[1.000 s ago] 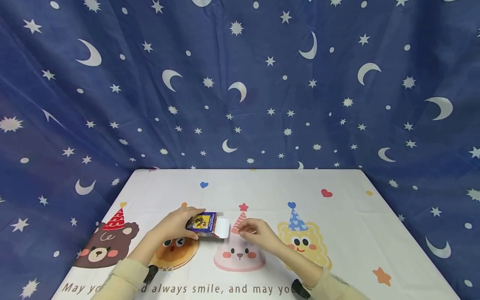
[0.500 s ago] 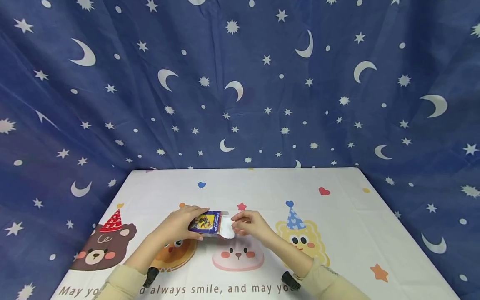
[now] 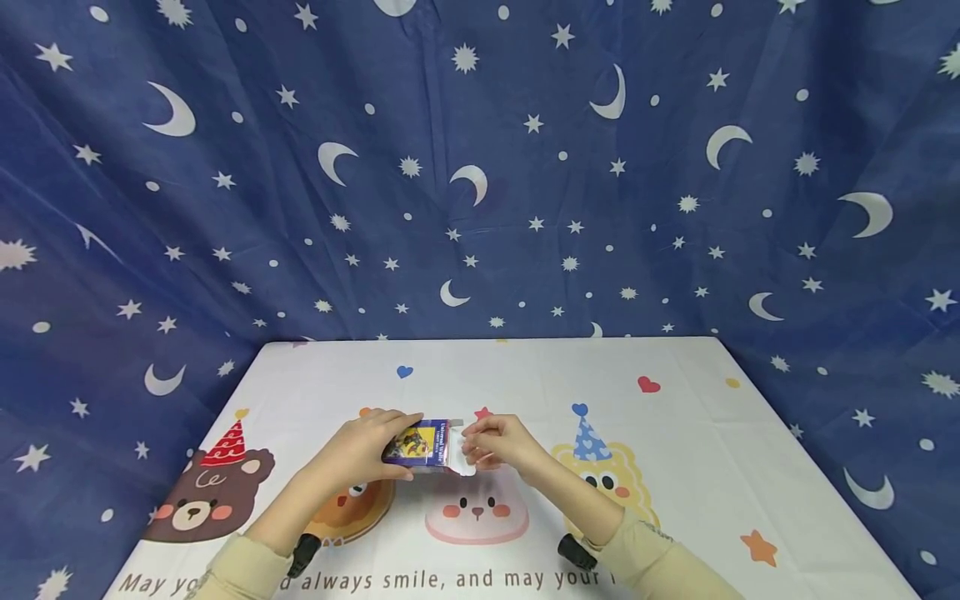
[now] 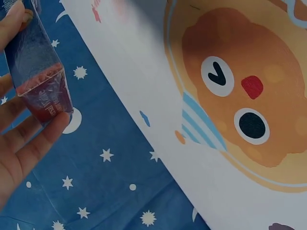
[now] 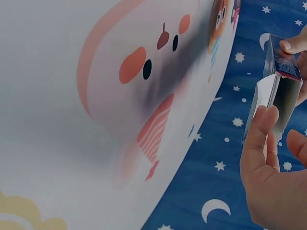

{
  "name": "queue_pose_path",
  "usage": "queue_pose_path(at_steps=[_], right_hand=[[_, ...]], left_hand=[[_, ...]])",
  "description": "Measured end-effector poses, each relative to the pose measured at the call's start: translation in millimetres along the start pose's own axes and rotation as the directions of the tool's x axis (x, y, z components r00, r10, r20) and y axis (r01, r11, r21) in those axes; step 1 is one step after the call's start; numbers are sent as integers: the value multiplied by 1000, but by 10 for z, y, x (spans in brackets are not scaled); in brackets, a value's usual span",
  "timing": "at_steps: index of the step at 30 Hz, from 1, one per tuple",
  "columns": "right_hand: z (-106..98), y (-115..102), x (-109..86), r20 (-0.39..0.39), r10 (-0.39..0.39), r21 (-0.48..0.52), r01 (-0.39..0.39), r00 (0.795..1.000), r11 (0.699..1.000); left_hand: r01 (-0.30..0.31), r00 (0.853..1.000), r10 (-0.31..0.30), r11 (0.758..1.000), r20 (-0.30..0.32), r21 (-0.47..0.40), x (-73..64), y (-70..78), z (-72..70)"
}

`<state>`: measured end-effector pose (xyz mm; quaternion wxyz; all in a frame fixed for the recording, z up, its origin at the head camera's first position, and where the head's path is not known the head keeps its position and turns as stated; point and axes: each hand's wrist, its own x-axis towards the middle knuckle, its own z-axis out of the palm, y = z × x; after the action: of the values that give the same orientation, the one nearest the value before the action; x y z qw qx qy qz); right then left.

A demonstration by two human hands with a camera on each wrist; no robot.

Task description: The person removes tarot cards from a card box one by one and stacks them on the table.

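Observation:
A small blue card box (image 3: 426, 442) printed "Universal Waite" is held over the table by my left hand (image 3: 358, 448), thumb on the near side and fingers on the far side. Its end facing right stands open, with a white flap (image 5: 264, 91) sticking out. In the left wrist view the fingers also reach the red closed end of the box (image 4: 50, 98). My right hand (image 3: 504, 443) is at the open end. In the right wrist view its fingertips are right at the flap, while the thumb is apart from it. The box's inside looks dark there.
The table wears a white cloth (image 3: 525, 367) printed with cartoon animals, hearts and lettering. A blue curtain (image 3: 525, 275) with moons and stars hangs behind it and at both sides. Black wrist cameras (image 3: 577, 552) sit by the sleeves.
My right hand has moved left and slightly up to the box's open end, and its fingers now overlap the flap. The box in my left hand has shifted slightly right.

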<state>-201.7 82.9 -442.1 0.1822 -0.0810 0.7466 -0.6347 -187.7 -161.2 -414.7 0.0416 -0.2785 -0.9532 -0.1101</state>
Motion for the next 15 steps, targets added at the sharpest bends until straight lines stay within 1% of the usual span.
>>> queue_pose_path(at_steps=[7,11,15], right_hand=[[76,-11,31,-6,34,34,-34,999,999],[90,3,63,-29,50,36,-49,998,998],[112,22,72,-39,38,38,-37,998,999]], left_hand=[[-14,999,16,999,-38,51,-16,43,-10],[-12,999,15,998,-46,58,-30,56,-4],[-10,999,13,998,-47,61,-41,69,1]])
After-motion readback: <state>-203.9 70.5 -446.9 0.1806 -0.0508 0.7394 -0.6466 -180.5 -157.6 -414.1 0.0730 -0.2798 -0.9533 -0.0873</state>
